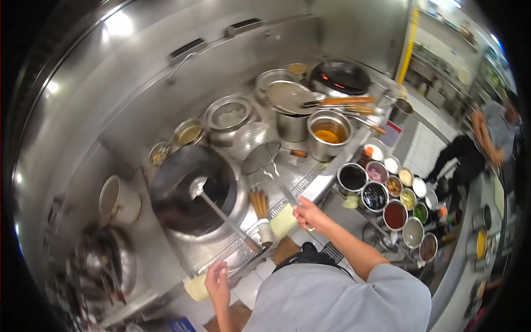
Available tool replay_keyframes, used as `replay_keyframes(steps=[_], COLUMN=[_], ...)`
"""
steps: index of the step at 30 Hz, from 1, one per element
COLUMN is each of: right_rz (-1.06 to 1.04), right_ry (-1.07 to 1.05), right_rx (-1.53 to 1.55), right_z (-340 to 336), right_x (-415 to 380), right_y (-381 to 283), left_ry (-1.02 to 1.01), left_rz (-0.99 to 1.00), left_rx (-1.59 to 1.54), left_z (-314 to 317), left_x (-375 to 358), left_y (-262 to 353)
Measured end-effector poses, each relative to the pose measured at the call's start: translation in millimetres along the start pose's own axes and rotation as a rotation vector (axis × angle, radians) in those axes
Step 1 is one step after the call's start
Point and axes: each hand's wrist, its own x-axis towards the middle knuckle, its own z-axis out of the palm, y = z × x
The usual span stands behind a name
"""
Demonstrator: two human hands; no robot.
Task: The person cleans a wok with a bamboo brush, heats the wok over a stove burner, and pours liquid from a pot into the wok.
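My right hand (310,214) is closed around a pair of metal tongs (287,193), whose two tips point up and left, overlapping a round mesh strainer (258,159) in this view. Down at the front edge, my left hand (217,281) is raised with nothing in it, its fingers partly extended. A large dark wok (191,166) sits on the stove to the left. Inside it rests the bowl of a ladle (218,209), its wooden handle end over the front edge. Between ladle and tongs stands a bamboo brush (259,203), beside a yellow cloth (284,220).
Behind are lidded pots (228,113) and a pot of amber liquid (329,133). Several sauce and ingredient containers (395,214) crowd the right. A second wok (339,76) stands at the back. Another person (487,135) is at the far right. A white bucket (119,199) stands left.
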Motion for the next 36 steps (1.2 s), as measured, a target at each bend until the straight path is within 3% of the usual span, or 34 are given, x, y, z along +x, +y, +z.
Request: replay_keyframes(steps=[2, 8, 11, 12, 15, 18, 20, 22, 24, 26, 30, 32, 35, 36], right_rz=[-0.179, -0.148, 0.016, 0.020, -0.297, -0.465, -0.441, -0.754, -0.617, -0.787, -0.382, -0.334, -0.317, -0.306], right_ry=[-0.017, -0.390, -0.303, -0.313, -0.075, 0.061, 0.079, 0.307, 0.291, 0.341, -0.070, -0.206, -0.361, -0.390], right_rx=[-0.099, 0.460, 0.374, 0.374, -0.141, -0.359, -0.405, -0.802, -0.838, -0.930, -0.343, -0.237, -0.203, -0.213], right_z=[22, 38, 34, 43, 45, 17, -11, -33, -49, -59, -47, -28, 5, 21], right_x=[22, 175, 254, 239, 205, 206, 214, 221, 213, 208, 187, 177, 152, 135], right_y=[-28, -97, -112, -123, -125, -92, -73, -62, -72, -75, -100, -103, -89, -89], left_ry=[0.086, 0.114, 0.087, 0.047, 0.082, 0.079, 0.036, 0.028, -0.017, 0.014, 0.002, -0.130, -0.083, -0.036], left_rz=[-0.009, 0.012, 0.025, 0.040, 0.028, -0.003, 0.015, 0.033, 0.141, 0.108, 0.054, 0.069, 0.024, 0.092], left_rx=[-0.019, 0.287, 0.395, 0.457, 0.504, 0.511, 0.555, 0.602, 0.649, 0.665, 0.685, 0.723, 0.671, 0.684], left_z=[2, 26, 38, 41, 50, 64, 74, 83, 93, 103, 116, 116, 112, 105], left_x=[-11, -20, -22, -20, -23, -22, -20, -12, -6, 0, 2, -2, -6, -4], left_y=[1, 21, 32, 34, 31, 31, 32, 35, 41, 49, 61, 63, 73, 68])
